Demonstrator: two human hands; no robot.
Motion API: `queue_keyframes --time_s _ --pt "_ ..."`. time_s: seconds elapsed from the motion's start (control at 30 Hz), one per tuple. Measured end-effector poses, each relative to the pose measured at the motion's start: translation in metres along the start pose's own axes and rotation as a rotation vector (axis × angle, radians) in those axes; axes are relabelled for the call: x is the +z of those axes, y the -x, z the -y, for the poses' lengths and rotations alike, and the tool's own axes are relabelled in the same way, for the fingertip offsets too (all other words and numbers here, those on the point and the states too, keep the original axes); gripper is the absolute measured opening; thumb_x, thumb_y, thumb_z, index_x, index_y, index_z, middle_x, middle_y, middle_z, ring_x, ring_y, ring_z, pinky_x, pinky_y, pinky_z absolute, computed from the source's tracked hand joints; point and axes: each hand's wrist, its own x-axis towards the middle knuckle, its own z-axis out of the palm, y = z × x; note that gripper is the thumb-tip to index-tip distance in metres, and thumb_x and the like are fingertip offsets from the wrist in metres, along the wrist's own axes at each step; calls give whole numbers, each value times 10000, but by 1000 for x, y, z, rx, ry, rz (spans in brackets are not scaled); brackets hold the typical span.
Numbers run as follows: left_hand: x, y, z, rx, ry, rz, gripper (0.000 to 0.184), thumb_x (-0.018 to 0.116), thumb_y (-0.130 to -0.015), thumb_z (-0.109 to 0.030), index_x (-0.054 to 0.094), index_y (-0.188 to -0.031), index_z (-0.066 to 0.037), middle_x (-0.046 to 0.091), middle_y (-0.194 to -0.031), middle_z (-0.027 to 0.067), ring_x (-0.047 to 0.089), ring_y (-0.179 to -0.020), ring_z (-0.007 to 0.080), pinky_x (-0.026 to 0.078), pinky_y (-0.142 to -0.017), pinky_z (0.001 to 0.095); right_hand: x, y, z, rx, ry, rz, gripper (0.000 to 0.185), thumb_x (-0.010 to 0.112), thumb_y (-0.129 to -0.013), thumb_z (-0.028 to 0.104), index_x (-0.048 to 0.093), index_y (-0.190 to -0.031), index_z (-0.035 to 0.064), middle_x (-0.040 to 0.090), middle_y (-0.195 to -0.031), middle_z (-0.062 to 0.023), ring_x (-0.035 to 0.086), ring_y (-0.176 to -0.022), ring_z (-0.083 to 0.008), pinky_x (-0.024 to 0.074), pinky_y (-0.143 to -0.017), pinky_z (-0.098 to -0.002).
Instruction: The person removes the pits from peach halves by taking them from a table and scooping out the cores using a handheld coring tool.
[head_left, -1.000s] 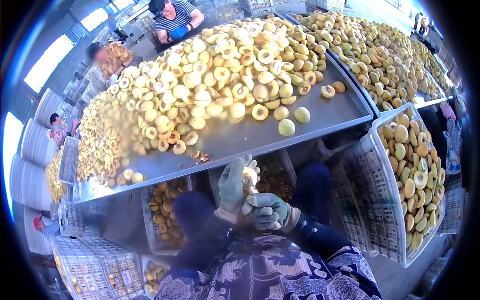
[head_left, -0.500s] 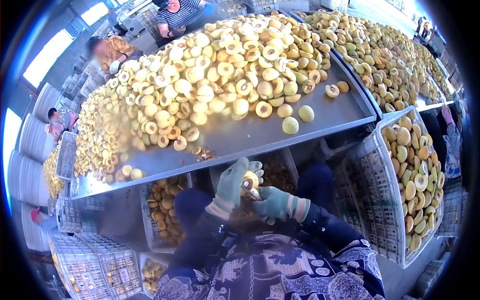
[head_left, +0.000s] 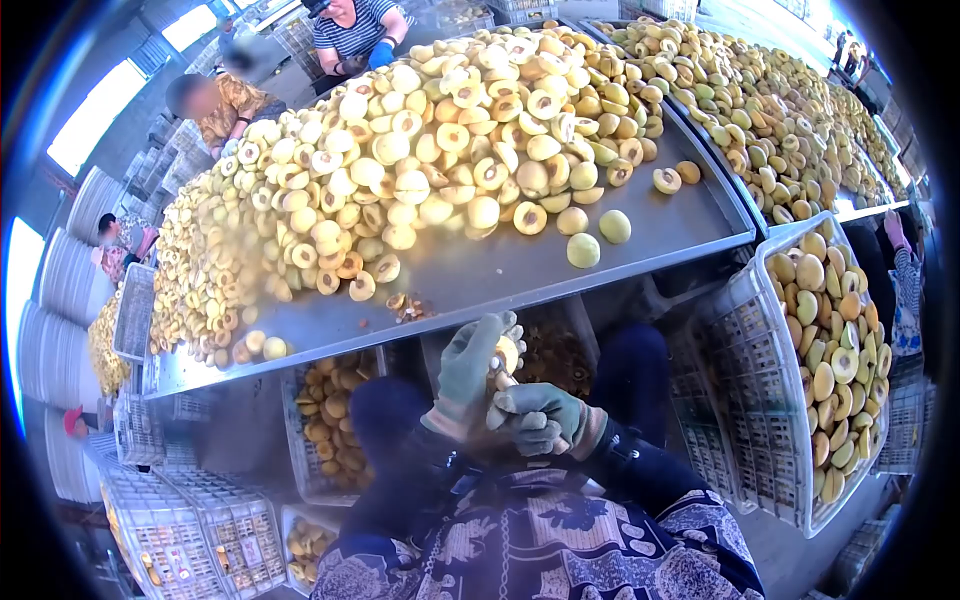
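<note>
My left hand (head_left: 466, 372), in a grey-green glove, is closed around a yellow peach half (head_left: 507, 352) above the crates at my knees. Close beside it, my gloved right hand (head_left: 547, 417) has its fingers curled. A short, thin tool (head_left: 504, 380) seems to stick out of it toward the fruit; its exact kind is hidden by the fingers. Ahead of both hands is the metal table (head_left: 450, 290), heaped with halved peaches (head_left: 400, 180), many showing a brown hollow. Some brown scraps (head_left: 408, 306) lie near its front edge.
A crate of peach halves (head_left: 335, 420) stands by my left knee, and a crate with brown scraps (head_left: 556, 360) lies between my knees. At right, a tall white crate (head_left: 785, 400) holds more fruit. Co-workers (head_left: 360, 35) sit across the table. White crates (head_left: 195, 530) stand lower left.
My right hand has drawn slightly down and turned, its fingers now curled more toward me. The left hand still holds the peach half. Across the table, a co-worker's blue-gloved hand has moved lower.
</note>
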Motion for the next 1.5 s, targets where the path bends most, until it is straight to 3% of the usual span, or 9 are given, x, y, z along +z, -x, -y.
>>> queue_keyframes --time_s 0.3,0.5,0.67,0.77,0.87,0.97,1.1,1.27,1.5 --pt "-54 -23 0 224 156 79 503 501 -963 -440 592 -1123 27 669 -993 128 674 -822 238 576 -713 340 -12 -10 -3 -140 44 17 259 448 -970 153 566 -1034 -69 452 -483 34 391 -317 -78 356 -306 -218" --pt "-144 -6 -69 415 -155 -250 461 458 -994 -376 658 -1032 37 690 -965 136 668 -870 192 537 -749 289 -45 -20 9 -173 700 -785 255 568 -933 248 613 -951 -2 511 -623 2 409 -442 -62 369 -399 -186" --pt "-216 -2 -136 383 -1531 -480 377 561 -916 -360 683 -1010 -16 696 -887 135 669 -822 250 514 -741 327 -59 -32 17 -211 675 -891 229 561 -933 220 625 -920 1 534 -622 -13 475 -483 -86 406 -422 -203" --pt "-240 -62 -133 370 -1291 -483 437 593 -892 -332 621 -1130 33 672 -1049 158 623 -1008 263 466 -868 351 -82 -36 15 -241 854 -858 217 572 -918 191 625 -944 -18 566 -642 -43 512 -499 -102 425 -427 -218" --pt "-198 -106 -129 210 -1004 -478 553 622 -818 -410 566 -1233 -48 642 -1059 201 638 -953 326 475 -877 412 -67 -42 13 -203 908 -844 213 582 -903 174 619 -938 -33 568 -651 -57 523 -514 -116 431 -431 -226" --pt "-247 -177 -90 344 -1435 -448 733 679 -742 -434 451 -1347 -88 580 -1188 214 590 -1070 338 452 -928 417 -62 -44 13 -208 988 -844 211 589 -896 171 615 -922 -36 564 -649 -62 529 -522 -122 432 -434 -231" --pt "-207 -167 -107 49 -1584 -459 908 735 -651 -481 417 -1389 -57 526 -1290 244 521 -1187 370 416 -998 403 -60 -47 15 -239 807 -897 197 594 -896 173 609 -886 -23 558 -643 -57 520 -510 -121 428 -437 -238" --pt "-207 -164 -102 209 -1613 -460 541 703 -740 -350 588 -1192 -77 605 -1149 209 577 -1084 362 453 -945 407 -44 -53 12 -243 672 -919 174 606 -886 182 602 -867 10 546 -620 -37 496 -484 -114 415 -440 -238" --pt "-113 -76 -72 898 -1455 105 527 663 -770 -167 551 -1283 -117 588 -1194 193 577 -1060 399 468 -932 434 1 -52 30 -519 754 -916 427 560 -922 463 598 -983 42 558 -646 -20 477 -473 -99 387 -451 -220"
